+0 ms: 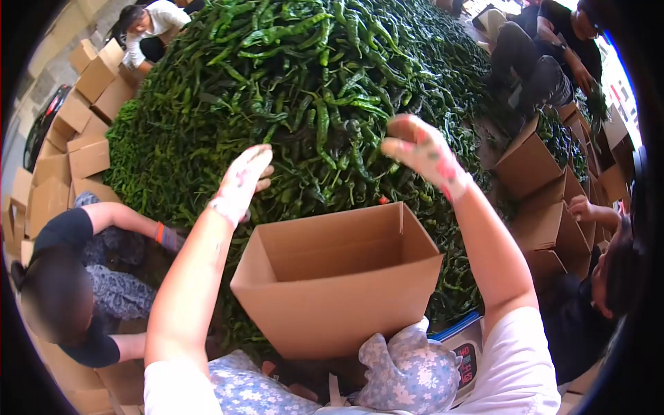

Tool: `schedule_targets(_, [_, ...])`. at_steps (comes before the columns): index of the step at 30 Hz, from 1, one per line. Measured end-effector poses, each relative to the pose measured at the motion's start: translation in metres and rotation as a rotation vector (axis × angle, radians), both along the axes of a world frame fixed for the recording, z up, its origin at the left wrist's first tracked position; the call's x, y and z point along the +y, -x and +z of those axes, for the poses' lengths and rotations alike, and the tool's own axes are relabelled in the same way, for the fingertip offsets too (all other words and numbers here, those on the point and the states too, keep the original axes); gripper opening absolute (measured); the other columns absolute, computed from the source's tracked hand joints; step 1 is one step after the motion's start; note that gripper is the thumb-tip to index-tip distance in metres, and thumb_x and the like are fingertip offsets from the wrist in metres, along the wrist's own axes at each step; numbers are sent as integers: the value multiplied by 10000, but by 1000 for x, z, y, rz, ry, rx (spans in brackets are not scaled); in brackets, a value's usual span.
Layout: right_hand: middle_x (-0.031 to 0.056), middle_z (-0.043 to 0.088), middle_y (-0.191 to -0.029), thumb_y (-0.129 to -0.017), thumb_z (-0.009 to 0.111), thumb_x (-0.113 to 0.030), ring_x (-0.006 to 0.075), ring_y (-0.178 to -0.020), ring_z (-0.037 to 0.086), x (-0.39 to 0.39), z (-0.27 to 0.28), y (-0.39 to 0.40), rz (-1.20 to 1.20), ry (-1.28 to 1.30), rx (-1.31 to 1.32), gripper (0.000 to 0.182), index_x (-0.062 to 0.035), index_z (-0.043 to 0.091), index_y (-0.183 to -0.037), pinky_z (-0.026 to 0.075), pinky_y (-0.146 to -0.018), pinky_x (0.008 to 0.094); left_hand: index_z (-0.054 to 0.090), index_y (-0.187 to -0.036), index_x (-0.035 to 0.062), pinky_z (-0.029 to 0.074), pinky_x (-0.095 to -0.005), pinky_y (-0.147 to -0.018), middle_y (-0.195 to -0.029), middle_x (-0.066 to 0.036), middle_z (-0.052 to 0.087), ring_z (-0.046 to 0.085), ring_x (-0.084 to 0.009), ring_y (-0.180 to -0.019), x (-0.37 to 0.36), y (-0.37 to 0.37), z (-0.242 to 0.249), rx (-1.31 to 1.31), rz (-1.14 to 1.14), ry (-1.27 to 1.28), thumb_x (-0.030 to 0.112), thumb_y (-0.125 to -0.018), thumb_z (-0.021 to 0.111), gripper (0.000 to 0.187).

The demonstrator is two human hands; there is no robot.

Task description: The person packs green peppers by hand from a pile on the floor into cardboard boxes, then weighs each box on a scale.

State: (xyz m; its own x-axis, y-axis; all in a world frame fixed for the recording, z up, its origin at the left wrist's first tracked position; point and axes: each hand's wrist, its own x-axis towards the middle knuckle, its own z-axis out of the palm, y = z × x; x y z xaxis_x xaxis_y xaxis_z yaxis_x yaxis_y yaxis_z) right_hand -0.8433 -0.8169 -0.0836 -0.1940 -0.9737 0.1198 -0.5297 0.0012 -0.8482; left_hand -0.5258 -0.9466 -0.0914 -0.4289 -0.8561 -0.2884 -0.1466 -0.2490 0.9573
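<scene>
A large heap of long green peppers rises in front of me. Both my hands wear white gloves with pinkish-red patches. My left hand hovers at the heap's near side, fingers apart and holding nothing. Across from it, my right hand is raised over the peppers, its fingers spread and slightly curved, with nothing in them. Between my forearms an open cardboard box stands tilted by my knees. Bare inner walls show in it; its bottom is mostly hidden by the front panel.
Cardboard boxes line the left side, and more open boxes stand at right, one with peppers. Several people work around the heap, including a person close at left. A scale with a display sits beside my right knee.
</scene>
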Motion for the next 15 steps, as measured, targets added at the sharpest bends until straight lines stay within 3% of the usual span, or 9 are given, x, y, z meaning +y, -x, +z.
schedule_targets(1, [204, 550, -1246, -763, 678, -543, 302, -1140, 548, -23, -4, 13, -63, -13, 131, 731, -50, 505, -1275, 438, -974, 373, 343, -1408, 80, 469, -399, -917, -1424, -205, 359, 445, -383, -1241, -20, 16, -12, -56, 4, -51, 414, -863, 642, 706])
schedule_targets(2, [223, 520, -1279, -748, 682, -567, 303, -1183, 519, -47, -9, 25, -125, -21, 264, 832, -35, 440, -1341, 416, -1003, 385, 343, -1408, 80, 469, -399, -917, -1424, -205, 359, 445, -383, -1241, -34, 35, -19, -54, 0, -54, 414, -863, 642, 706])
schedule_targets(5, [255, 419, -1361, -634, 734, -630, 397, -1266, 406, -103, -20, 24, -208, -151, 474, 1106, -55, 258, -1449, 351, -1052, 425, 270, -1459, 238, 369, -580, -965, -1503, -196, 206, 300, -425, -1328, -47, 92, -28, -80, 173, -284, 569, -797, 645, 830])
schedule_targets(6, [265, 398, -1358, -619, 738, -636, 427, -1245, 412, -108, -30, 15, -137, -110, 383, 1141, -59, 224, -1459, 358, -1045, 426, 255, -1464, 281, 326, -636, -972, -1515, -190, 175, 265, -428, -1344, -47, 102, -28, -41, 194, -335, 606, -780, 640, 850])
schedule_targets(10, [257, 380, -1347, -611, 795, -544, 402, -1234, 434, -109, -42, -7, -78, -95, 234, 1138, -54, 215, -1459, 378, -1026, 413, 259, -1466, 239, 298, -666, -965, -1532, -153, 149, 236, -417, -1356, -61, 92, -42, 12, 110, -419, 621, -776, 634, 873])
schedule_targets(11, [246, 374, -1349, -609, 817, -500, 390, -1231, 442, -113, -48, -4, -54, -82, 144, 1139, -50, 208, -1460, 385, -1020, 401, 372, -1406, 176, 320, -676, -935, -1484, -145, 287, 337, -389, -1311, -54, 98, -30, 21, 268, -498, 621, -783, 628, 807])
schedule_targets(12, [246, 376, -1362, -608, 840, -430, 347, -1223, 464, -124, -56, -7, -120, -96, 76, 1139, -40, 195, -1462, 395, -1011, 372, 372, -1406, 176, 320, -676, -935, -1484, -145, 287, 337, -389, -1311, -52, 104, -34, 17, 274, -504, 621, -783, 628, 807])
schedule_targets(14, [230, 385, -1376, -627, 831, -418, 313, -1209, 485, -133, -65, -17, -12, 1, -46, 1117, -30, 198, -1461, 404, -1000, 350, 464, -1315, 127, 344, -683, -909, -1373, -140, 453, 445, -391, -1225, -49, 115, -39, 373, 156, -547, 595, -806, 620, 709])
schedule_targets(15, [215, 431, -1356, -652, 820, -371, 301, -1184, 510, -134, -73, -19, 59, 53, -165, 1040, -36, 243, -1449, 418, -985, 337, 568, -1219, 144, 439, -536, -911, -1200, -64, 606, 573, -284, -1081, -49, 118, -40, 411, 209, -572, 582, -813, 615, 599])
